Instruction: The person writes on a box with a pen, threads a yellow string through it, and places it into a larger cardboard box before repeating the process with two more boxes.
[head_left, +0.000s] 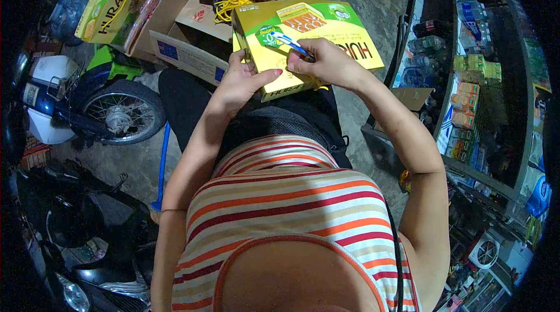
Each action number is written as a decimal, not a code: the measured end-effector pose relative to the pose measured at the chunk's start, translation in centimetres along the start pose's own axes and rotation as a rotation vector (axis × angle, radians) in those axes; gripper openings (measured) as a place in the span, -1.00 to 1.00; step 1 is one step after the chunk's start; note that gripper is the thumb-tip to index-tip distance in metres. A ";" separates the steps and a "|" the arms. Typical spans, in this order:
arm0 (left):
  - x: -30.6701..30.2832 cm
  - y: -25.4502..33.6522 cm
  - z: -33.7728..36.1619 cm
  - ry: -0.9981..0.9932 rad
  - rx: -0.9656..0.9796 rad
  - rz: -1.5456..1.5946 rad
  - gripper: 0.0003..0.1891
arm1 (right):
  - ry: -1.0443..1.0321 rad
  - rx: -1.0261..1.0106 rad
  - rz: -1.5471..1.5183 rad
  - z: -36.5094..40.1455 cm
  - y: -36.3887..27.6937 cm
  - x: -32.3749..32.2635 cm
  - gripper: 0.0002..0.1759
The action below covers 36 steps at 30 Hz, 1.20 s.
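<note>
A yellow and green HURA box (350, 29) rests on my lap, tilted, with its printed top facing up. My left hand (240, 81) grips the box's near left corner, thumb lying on the front edge and fingers round the side. Closed over the near part of the box, my right hand (326, 64) holds a slim blue-and-white pen-like tool (284, 39) that points up and left across the lid. I cannot tell what kind of tool it is. A bit of yellow cord (321, 87) shows under my right hand.
An open cardboard carton (184, 58) stands beyond my left hand, with more HURA boxes (119, 3) and a bundle of yellow cord (234, 4) around it. Motorbikes are on the left, one wheel (121, 112) close by. Shelves of bottles and cartons (466, 102) line the right.
</note>
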<state>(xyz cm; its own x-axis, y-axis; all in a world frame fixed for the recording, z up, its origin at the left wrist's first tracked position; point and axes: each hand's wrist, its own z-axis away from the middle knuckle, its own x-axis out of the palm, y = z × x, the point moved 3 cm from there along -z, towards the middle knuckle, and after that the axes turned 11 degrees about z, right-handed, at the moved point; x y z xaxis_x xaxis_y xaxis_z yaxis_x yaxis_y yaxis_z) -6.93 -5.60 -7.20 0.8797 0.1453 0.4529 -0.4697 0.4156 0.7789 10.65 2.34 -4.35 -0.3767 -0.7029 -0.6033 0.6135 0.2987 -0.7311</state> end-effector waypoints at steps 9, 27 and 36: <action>-0.2 -0.3 -0.1 -0.039 0.023 0.032 -0.10 | 0.060 0.064 0.148 0.3 -1.0 0.2 -0.78; -0.4 0.0 -0.2 0.014 -0.012 -0.064 0.00 | 0.047 0.181 -0.902 0.5 0.3 -2.0 -0.56; -0.4 0.0 -0.3 0.026 -0.013 -0.069 0.02 | 0.040 0.080 -0.698 0.1 1.2 -0.7 -0.77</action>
<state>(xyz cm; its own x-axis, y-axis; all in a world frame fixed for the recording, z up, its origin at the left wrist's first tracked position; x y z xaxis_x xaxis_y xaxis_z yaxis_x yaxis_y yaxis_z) -7.25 -5.35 -7.55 0.9116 0.1395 0.3867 -0.4071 0.4371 0.8020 11.75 3.11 -4.81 -0.7253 -0.6883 -0.0143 0.2680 -0.2631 -0.9268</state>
